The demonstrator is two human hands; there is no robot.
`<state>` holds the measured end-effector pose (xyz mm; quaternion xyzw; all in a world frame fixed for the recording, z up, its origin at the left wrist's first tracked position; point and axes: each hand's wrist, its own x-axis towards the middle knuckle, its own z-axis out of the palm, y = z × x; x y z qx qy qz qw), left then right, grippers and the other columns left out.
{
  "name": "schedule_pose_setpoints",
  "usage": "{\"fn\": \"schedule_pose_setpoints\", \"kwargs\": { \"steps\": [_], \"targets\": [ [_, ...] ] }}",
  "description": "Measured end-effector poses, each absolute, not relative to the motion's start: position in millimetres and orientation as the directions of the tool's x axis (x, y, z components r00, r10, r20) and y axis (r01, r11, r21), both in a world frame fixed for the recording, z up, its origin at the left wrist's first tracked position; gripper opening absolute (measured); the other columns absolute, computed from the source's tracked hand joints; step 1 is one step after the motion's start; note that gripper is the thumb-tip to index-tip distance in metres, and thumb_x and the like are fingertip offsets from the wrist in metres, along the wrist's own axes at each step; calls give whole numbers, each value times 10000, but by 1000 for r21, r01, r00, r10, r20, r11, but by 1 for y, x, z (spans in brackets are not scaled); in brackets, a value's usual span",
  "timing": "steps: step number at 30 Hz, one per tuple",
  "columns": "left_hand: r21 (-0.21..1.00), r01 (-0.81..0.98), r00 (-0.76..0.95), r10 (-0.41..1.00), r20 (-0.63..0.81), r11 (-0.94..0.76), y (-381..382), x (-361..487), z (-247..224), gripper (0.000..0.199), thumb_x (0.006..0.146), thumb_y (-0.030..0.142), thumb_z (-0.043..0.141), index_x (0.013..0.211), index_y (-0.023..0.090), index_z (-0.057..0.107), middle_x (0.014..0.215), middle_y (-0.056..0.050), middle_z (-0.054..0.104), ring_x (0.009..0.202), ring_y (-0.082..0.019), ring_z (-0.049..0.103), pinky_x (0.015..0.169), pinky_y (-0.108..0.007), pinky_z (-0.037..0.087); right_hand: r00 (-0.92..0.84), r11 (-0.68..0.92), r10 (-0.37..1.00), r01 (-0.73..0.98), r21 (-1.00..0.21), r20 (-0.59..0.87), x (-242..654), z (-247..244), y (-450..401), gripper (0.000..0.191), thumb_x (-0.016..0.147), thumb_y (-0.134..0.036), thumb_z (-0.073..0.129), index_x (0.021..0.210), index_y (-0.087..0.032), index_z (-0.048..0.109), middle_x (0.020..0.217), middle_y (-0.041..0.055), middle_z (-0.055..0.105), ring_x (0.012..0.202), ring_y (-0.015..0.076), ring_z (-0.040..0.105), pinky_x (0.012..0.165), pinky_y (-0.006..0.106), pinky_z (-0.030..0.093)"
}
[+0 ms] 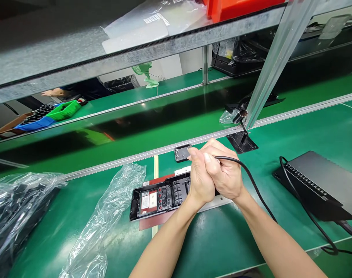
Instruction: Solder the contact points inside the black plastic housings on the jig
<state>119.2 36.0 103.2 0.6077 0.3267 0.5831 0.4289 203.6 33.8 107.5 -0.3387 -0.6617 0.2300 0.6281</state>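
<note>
My left hand (pixel 201 177) and my right hand (pixel 226 172) are pressed together, fingers closed, over the right part of a long black plastic housing (pixel 132 204). From the top of my right hand a black cable (pixel 252 177) runs out and curves down to the right, behind my forearm. Whatever else lies inside my fists is hidden. The housing is open side up, with ribs, round holes and a white label showing. It rests on a reddish-brown board (pixel 152 222). Just beyond my hands sits a small black tray (pixel 181 155) with tiny metal parts, perhaps screws.
Crumpled clear plastic (pixel 103 216) lies left of the housing, beside bagged black parts (pixel 22 216). At right are a dark flat box (pixel 323 177) with cables and a metal holder (pixel 241 116) by a post. A metal shelf (pixel 135 56) crosses above; another person's hand (pixel 52 92) shows far left.
</note>
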Motion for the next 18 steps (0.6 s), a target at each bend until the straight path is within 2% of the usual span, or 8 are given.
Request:
{"fn": "schedule_pose_setpoints", "kwargs": {
  "steps": [7,13,18],
  "targets": [
    [911,-74,98,906,412,-406,36,118,102,691,1040,652,130,697,226,552,707,-34,574,691,-175,563,710,-340,520,21,652,748,164,-740,663,203,107,33,343,1019,-298,507,756,-189,698,760,34,580,748,184,569,665,374,482],
    [899,-61,149,887,437,-433,34,119,104,745,1057,607,97,723,211,633,729,-55,617,726,-187,568,795,-357,515,45,643,752,167,-747,657,205,104,31,354,1018,-296,510,729,-198,689,756,40,587,760,195,577,691,392,503],
    [905,-59,173,889,424,-421,34,120,102,762,1049,621,81,714,213,631,749,-61,640,765,-193,613,800,-349,525,52,646,748,171,-744,661,206,104,29,346,1024,-298,497,805,-197,745,764,45,595,760,196,583,688,389,505]
  ]
}}
